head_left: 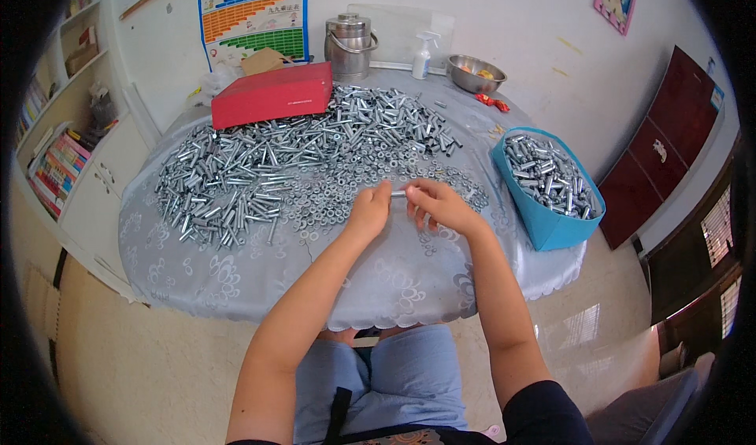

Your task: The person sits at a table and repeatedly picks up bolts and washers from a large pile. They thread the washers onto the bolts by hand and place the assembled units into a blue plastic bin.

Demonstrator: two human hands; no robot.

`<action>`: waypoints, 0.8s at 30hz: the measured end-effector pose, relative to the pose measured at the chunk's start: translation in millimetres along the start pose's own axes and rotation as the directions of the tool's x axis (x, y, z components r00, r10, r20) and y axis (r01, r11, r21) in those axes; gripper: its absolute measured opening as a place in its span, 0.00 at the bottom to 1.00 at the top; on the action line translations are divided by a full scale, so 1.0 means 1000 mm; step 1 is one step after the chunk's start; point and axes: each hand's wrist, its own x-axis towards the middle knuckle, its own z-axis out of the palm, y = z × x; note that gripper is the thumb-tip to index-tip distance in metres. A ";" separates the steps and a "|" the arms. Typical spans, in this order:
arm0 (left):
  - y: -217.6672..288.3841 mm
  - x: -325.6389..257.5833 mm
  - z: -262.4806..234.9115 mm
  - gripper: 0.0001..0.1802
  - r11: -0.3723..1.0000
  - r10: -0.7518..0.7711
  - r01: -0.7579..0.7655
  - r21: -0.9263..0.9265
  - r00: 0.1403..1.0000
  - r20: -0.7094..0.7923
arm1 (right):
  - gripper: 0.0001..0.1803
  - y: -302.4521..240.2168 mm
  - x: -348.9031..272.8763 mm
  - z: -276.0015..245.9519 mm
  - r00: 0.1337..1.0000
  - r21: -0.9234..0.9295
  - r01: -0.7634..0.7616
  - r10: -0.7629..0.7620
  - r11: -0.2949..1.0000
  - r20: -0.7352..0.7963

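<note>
The bench, draped in a silvery patterned cloth, leaves a bare strip along its near edge, and that strip seems the safest place to work over, since anything dropped there would be easy to spot. Across its left and far parts lies a broad heap of bolts; wrists are best held clear of it so that no pieces slide forward. In front of the heap, toward the middle, spreads a layer of nuts and washers, thin enough that a light touch should suit it better than a sweep. The blue bin, well filled with metal pieces, stands near the right-hand edge, so the right elbow ought to swing gently on that side. The red box sits at the back against the heap and is best left undisturbed. The left hand and right hand are close together just above the front of the nuts, each grip closed to a fingertip pinch, with only a narrow gap between them. The single bolt bridges that gap, one end in each grip. Good handling here probably means holding its two ends in line, steadying with one hand while the other does any fine turning, and pinching lightly. Whether a nut sits on it is too small to tell.
</note>
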 end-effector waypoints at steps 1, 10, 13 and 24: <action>0.000 0.000 0.000 0.29 1.000 0.000 0.000 -0.006 1.000 -0.002 | 0.19 -0.003 -0.002 0.003 0.997 -0.004 0.071 -0.071 0.997 -0.021; 0.009 -0.006 0.001 0.29 1.000 0.006 -0.006 -0.014 1.000 0.000 | 0.20 0.002 -0.001 -0.001 1.000 -0.035 0.017 -0.016 0.999 0.027; 0.001 -0.001 -0.002 0.28 0.999 -0.002 0.002 -0.038 1.000 0.022 | 0.18 0.004 0.001 -0.001 0.987 -0.058 0.159 -0.158 0.986 0.022; 0.003 -0.001 -0.001 0.24 0.986 -0.037 0.044 -0.159 0.998 0.044 | 0.15 0.006 0.004 -0.010 0.999 0.030 -0.040 0.039 0.999 0.032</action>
